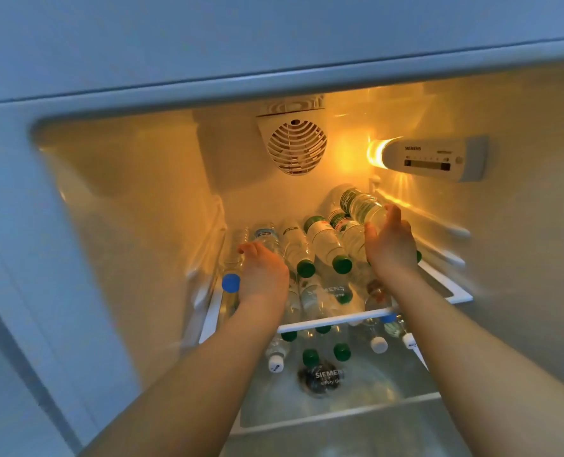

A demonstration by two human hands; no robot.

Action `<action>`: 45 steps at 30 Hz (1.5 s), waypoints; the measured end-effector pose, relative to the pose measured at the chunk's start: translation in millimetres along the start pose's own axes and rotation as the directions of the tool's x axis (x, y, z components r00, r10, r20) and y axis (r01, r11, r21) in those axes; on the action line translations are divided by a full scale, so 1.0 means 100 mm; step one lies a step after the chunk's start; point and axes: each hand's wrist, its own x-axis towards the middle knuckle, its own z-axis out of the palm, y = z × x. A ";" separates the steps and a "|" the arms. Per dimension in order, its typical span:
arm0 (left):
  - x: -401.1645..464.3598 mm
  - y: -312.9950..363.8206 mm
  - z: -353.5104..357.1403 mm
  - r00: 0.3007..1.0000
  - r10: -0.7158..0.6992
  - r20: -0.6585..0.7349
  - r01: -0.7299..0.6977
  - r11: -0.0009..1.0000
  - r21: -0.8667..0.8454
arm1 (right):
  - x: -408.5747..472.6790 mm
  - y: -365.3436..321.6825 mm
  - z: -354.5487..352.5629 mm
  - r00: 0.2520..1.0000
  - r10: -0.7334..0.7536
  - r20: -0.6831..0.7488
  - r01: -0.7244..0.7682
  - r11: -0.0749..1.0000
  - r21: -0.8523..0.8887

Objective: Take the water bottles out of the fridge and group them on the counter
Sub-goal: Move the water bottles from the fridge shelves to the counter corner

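Several clear water bottles lie on their sides on the top glass shelf (336, 316) of the open fridge. My left hand (262, 270) grips a blue-labelled bottle (267, 237) at the left, beside a blue-capped bottle (231, 282). My right hand (391, 244) curls round a green-labelled bottle (361, 204) lying on top of the pile at the right. Two green-capped bottles (323, 239) lie between my hands.
More bottles with green and white caps (341, 352) lie on the lower shelf under the glass. A round fan grille (296, 147) sits on the back wall. The lit control box (434, 158) juts from the right wall. The fridge frame (16, 199) closes the left side.
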 end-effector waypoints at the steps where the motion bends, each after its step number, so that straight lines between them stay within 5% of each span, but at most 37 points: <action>1: 0.02 0.03 0.00 1.000 0.020 0.002 -0.020 0.999 0.044 | 0.00 0.02 0.03 0.999 -0.010 -0.034 0.011 1.000 0.005; 6: 0.04 0.17 0.01 0.999 0.035 0.025 -0.039 0.987 0.158 | -0.03 0.10 0.14 0.990 -0.031 -0.141 0.034 0.999 0.021; 25: 0.07 0.21 0.10 0.997 -0.072 -0.023 0.072 0.997 0.026 | -0.02 0.12 0.16 0.984 -0.038 -0.175 0.063 0.988 0.140; 36: -0.30 -0.03 -0.03 0.991 -0.068 -0.118 0.018 0.924 -0.383 | -0.37 -0.19 -0.33 0.969 -0.065 -0.237 0.104 0.982 0.157; 45: -0.94 -0.41 -0.43 0.973 -0.123 -0.195 -0.038 0.746 -0.664 | -0.85 -0.38 -0.79 0.951 -0.105 -0.291 0.145 0.982 0.120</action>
